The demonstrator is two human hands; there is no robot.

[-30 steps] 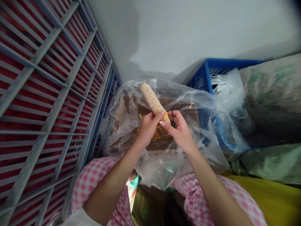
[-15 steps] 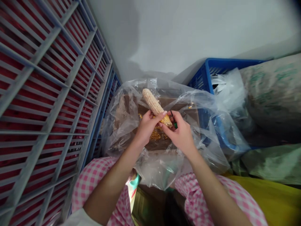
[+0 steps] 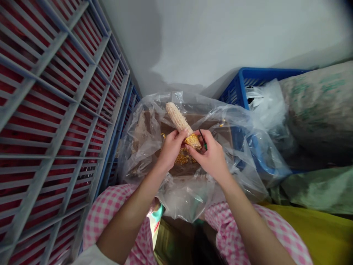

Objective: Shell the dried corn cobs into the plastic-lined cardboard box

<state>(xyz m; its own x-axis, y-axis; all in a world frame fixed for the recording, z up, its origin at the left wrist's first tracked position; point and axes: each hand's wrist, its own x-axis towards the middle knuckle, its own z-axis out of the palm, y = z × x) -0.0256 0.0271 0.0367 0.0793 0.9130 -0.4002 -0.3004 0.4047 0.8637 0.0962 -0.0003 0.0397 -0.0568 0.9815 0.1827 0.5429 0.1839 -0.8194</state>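
Observation:
A corn cob [image 3: 178, 118] slants between my two hands, its upper length stripped pale and yellow kernels left around the lower end. My left hand [image 3: 171, 149] grips it near the middle, thumb on top. The lower end is in my right hand [image 3: 211, 152], with the thumb close to the kernels. A thin black and green thing [image 3: 205, 144] shows by my right fingers; its kind and how it is held I cannot make out. Below lie loose corn kernels [image 3: 182, 159] in a cardboard box [image 3: 190, 171] lined with a clear plastic bag [image 3: 187, 200].
Stacked slatted crates [image 3: 79, 99] with red contents rise on the left. To the right, a blue crate [image 3: 242, 88] holds white plastic bags and a large filled sack [image 3: 322, 110]. A pale wall [image 3: 198, 44] stands behind, and yellow material [image 3: 317, 228] lies at lower right.
My left thumb has drawn back up the cob, uncovering more of the yellow kernels. The cob and my right hand stay nearly in place.

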